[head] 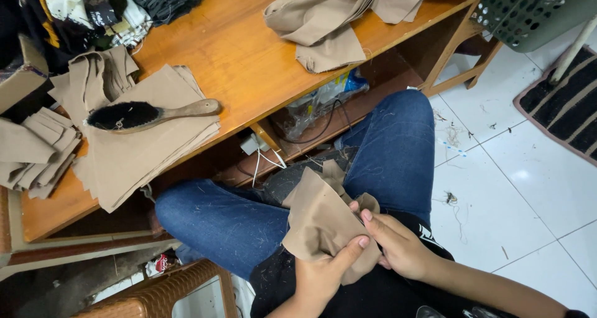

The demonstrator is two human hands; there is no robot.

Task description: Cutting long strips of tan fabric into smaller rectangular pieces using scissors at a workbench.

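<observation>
I hold a piece of tan fabric (317, 215) in my lap, above my blue-jeaned legs (398, 144). My left hand (326, 271) grips its lower edge with the thumb pressed on top. My right hand (398, 246) pinches the right edge of the same piece, fingers closed on a folded corner. Both hands touch each other around the cloth.
A wooden table (249, 57) carries a stack of flat tan fabric pieces (143, 150) with a wooden-handled black brush (149, 115) on top, and more tan cloth (329, 19) at the far edge. Cables and a plug hang under the table. A green plastic basket (528, 10), a striped mat and white tiled floor lie right.
</observation>
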